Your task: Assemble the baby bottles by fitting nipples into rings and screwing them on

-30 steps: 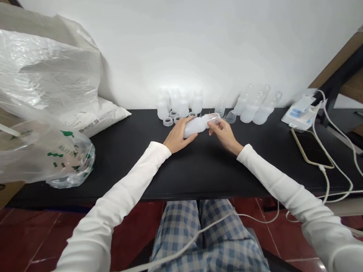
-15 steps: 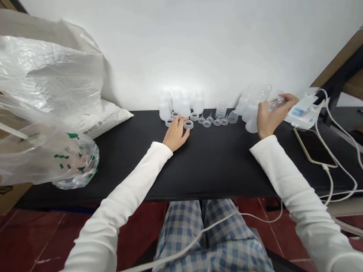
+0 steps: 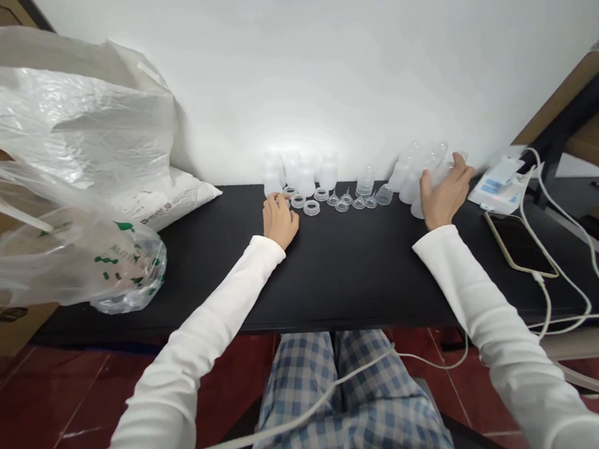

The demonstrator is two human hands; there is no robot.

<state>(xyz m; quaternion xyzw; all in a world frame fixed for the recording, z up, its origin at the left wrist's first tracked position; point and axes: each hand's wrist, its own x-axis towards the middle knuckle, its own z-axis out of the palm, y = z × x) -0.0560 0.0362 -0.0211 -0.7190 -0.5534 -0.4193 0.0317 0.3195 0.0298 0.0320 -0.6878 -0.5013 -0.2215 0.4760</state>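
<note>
On the black table, my left hand (image 3: 280, 221) has its fingers bent down over a clear collar ring at the left end of several collar rings (image 3: 311, 209); the fingers mostly hide it. Behind the rings stand frosted plastic bottles (image 3: 304, 176) against the wall. My right hand (image 3: 446, 198) is beside a cluster of frosted bottles (image 3: 402, 173) with clear domed caps (image 3: 437, 153), thumb and fingers spread around part of the cluster. Between the hands lie several clear nipples (image 3: 342, 205) and clear domed caps (image 3: 364, 180), some stacked, one on its side (image 3: 384, 195).
A large white plastic sack (image 3: 99, 126) and a clear bag with green print (image 3: 122, 262) occupy the left. A phone (image 3: 520, 243) with white cables (image 3: 574, 210) and a white packet (image 3: 496, 184) lie at the right. A white cable (image 3: 302, 415) crosses above my lap.
My left hand has shifted left and curled its fingers, uncovering a collar ring. My right hand has moved slightly left, its fingers lifting and straightening beside the capped bottles.
</note>
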